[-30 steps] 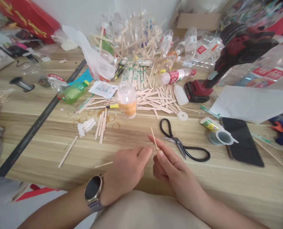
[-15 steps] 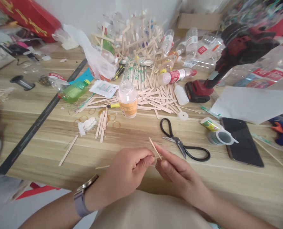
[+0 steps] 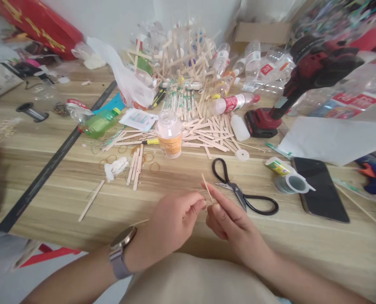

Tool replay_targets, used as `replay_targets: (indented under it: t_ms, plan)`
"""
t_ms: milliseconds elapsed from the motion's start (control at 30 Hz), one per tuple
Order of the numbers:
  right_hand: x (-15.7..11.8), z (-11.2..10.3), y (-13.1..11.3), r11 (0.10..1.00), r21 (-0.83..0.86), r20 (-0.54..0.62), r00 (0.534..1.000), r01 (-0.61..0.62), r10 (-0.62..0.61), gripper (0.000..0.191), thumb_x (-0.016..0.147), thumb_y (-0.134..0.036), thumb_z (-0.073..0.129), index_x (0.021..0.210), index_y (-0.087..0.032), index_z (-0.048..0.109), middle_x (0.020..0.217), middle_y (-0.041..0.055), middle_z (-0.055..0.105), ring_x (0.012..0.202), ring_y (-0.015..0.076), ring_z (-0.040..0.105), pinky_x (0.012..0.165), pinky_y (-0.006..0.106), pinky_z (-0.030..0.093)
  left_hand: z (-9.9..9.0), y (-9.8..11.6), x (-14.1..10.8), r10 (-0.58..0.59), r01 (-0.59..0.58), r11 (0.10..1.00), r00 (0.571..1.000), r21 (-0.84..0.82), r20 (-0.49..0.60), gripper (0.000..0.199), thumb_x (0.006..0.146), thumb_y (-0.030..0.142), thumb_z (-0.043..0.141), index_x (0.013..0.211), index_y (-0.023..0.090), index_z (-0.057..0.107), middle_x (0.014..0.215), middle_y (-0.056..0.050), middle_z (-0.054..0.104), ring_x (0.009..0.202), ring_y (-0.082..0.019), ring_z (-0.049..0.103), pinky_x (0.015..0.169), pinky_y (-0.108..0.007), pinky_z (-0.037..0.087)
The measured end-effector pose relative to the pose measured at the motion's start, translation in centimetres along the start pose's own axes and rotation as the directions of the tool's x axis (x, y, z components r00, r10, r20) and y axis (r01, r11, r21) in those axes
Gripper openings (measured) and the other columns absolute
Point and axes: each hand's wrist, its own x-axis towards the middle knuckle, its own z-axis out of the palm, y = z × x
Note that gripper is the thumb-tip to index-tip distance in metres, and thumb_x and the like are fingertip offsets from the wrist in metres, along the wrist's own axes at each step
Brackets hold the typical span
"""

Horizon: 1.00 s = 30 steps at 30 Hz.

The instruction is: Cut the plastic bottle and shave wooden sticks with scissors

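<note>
My right hand (image 3: 235,221) pinches a wooden craft stick (image 3: 207,189) between thumb and fingers, and the stick's thin edge points up and away. Close beside it, my left hand (image 3: 177,221) is closed, thumb against the forefinger, with a watch on the wrist. From behind the left hand pokes the end of another thin wooden stick (image 3: 140,222); the rest is hidden by the hand. What lies right at the left fingertips is too small to make out. Black-handled scissors (image 3: 237,192) rest just beyond my right hand.
Several loose craft sticks (image 3: 135,166) lie by rubber bands (image 3: 154,167) and a crumpled white wrapper (image 3: 116,168). A clear jar (image 3: 169,135) stands before a stick pile (image 3: 211,134). Rightward are a phone (image 3: 321,190), a wire spool (image 3: 292,184), a cordless drill (image 3: 289,93) and a glue gun (image 3: 374,175).
The stick in my right hand has turned more upright. My left wrist has rotated, showing more of the watch face, and the stick end behind that hand has tilted.
</note>
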Motion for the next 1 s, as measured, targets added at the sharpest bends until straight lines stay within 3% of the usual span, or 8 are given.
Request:
replay_targets:
  t_ms: [133,300,433,533,633,800,900,1000]
  plan:
    - [-0.5,2.6,-0.3,0.979,0.169,-0.201,0.968,-0.116,0.149,0.059,0.096,-0.046,0.051,0.149,-0.024,0.037,0.054,-0.0109,0.019,0.046,0.0078,0.019,0.045,0.02,0.022,1.3,-0.7,-0.4,0.294,-0.166,0.821,0.943,0.546,-0.155,0.025,0.097,0.016,0.036,0.085,0.017,0.058,0.069,-0.001,0.06,0.061,-0.017,0.054,0.054,-0.03,0.029]
    - [-0.4,2.7,-0.6,0.991,0.112,-0.264,0.959,-0.075,0.102,0.069,0.094,-0.051,0.051,0.153,-0.022,0.028,0.054,-0.0112,0.021,0.046,0.0079,0.02,0.044,0.019,0.022,2.0,-0.8,-0.1,0.455,-0.184,0.706,0.858,0.683,-0.239,0.018,0.097,0.014,0.041,0.094,0.017,0.058,0.073,-0.002,0.063,0.066,-0.019,0.055,0.06,-0.031,0.033]
    - [-0.8,2.4,0.0,1.0,-0.013,-0.219,0.976,0.007,-0.01,0.056,0.099,-0.046,0.045,0.151,-0.029,0.032,0.054,-0.0097,0.021,0.047,0.0082,0.024,0.044,0.018,0.024,1.6,0.2,-0.2,0.288,-0.146,0.879,0.921,0.453,-0.263,0.021,0.097,0.016,0.04,0.085,0.019,0.057,0.071,0.0,0.063,0.064,-0.016,0.055,0.058,-0.028,0.033]
    - [-0.9,1.5,0.5,0.992,-0.084,-0.11,0.988,0.099,-0.108,0.043,0.101,-0.038,0.043,0.145,-0.04,0.042,0.057,-0.0078,0.024,0.049,0.008,0.027,0.045,0.018,0.027,0.6,0.8,-0.5,0.124,-0.089,0.976,0.978,0.201,-0.168,0.025,0.097,0.021,0.042,0.074,0.019,0.052,0.064,0.004,0.056,0.057,-0.011,0.049,0.055,-0.025,0.03]
    - [-0.7,-0.2,0.8,0.986,-0.071,0.072,0.987,0.149,-0.144,0.041,0.102,-0.034,0.042,0.141,-0.045,0.045,0.061,-0.0066,0.026,0.052,0.0083,0.029,0.048,0.018,0.028,-0.5,0.9,-0.4,0.017,-0.017,1.0,1.0,-0.003,-0.011,0.031,0.097,0.027,0.043,0.07,0.019,0.051,0.061,0.005,0.051,0.057,-0.01,0.046,0.054,-0.024,0.029]
    - [0.3,-3.1,0.7,0.992,-0.112,0.349,0.937,0.061,-0.019,0.038,0.102,-0.037,0.042,0.139,-0.04,0.05,0.071,-0.0036,0.036,0.057,0.0082,0.029,0.049,0.02,0.026,-1.4,0.9,0.4,-0.029,0.101,0.945,0.973,-0.312,0.227,0.025,0.095,0.026,0.044,0.078,0.018,0.06,0.065,0.006,0.052,0.056,-0.008,0.041,0.053,-0.022,0.031]
    - [0.6,-3.1,0.4,0.992,-0.106,0.323,0.946,0.064,-0.027,0.039,0.101,-0.039,0.042,0.139,-0.038,0.05,0.074,-0.0028,0.039,0.056,0.0079,0.029,0.048,0.021,0.027,-1.5,0.8,0.7,-0.082,0.178,0.916,0.96,-0.36,0.267,0.028,0.096,0.031,0.041,0.079,0.018,0.059,0.063,0.007,0.044,0.052,-0.008,0.035,0.05,-0.022,0.029]
    - [0.3,-1.7,0.1,0.993,-0.11,0.172,0.985,0.047,-0.028,0.044,0.101,-0.039,0.042,0.145,-0.033,0.043,0.065,-0.0061,0.035,0.05,0.0073,0.028,0.046,0.02,0.026,-1.1,0.5,0.5,-0.085,0.124,0.967,0.98,-0.222,0.178,0.031,0.098,0.034,0.039,0.078,0.019,0.057,0.063,0.006,0.047,0.056,-0.009,0.041,0.052,-0.023,0.031]
